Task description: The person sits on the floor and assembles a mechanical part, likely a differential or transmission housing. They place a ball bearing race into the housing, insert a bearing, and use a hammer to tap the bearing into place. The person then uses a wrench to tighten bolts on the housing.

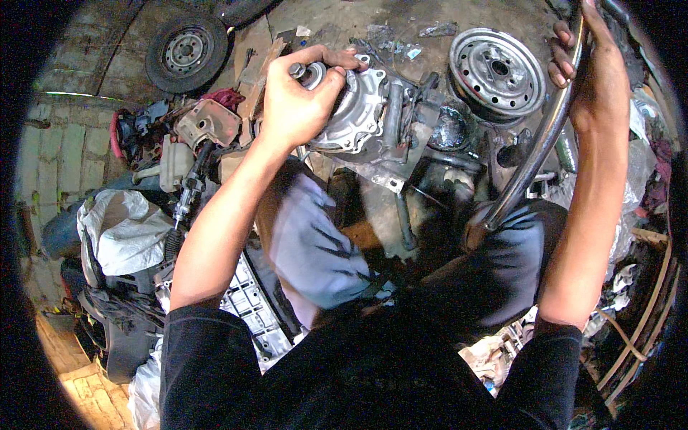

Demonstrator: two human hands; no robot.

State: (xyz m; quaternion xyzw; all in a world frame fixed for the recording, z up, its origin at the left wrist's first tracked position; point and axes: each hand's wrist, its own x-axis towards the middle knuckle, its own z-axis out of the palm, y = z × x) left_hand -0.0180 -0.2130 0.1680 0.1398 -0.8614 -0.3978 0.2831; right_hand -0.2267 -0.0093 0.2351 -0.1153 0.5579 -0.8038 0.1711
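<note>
My left hand [301, 97] is closed around a small round metal part [314, 74] with a dark bolt-like end [297, 70]. Its fingers rest at the edge of a grey cast-metal housing [358, 118] with bolt holes round its flange. The hand hides how that part sits against the housing. On the right, my raised right hand [595, 79] grips the upper end of a long shiny metal bar [542, 158]. The bar slants down to the left, its lower end over my right knee.
A bare steel wheel rim [498, 69] lies beyond the housing. A tyre on a wheel [188, 51] is at the far left. Greasy engine parts [208, 122] and a white plastic bag [125, 229] crowd the left side. Wooden strips [645, 322] lie at the right.
</note>
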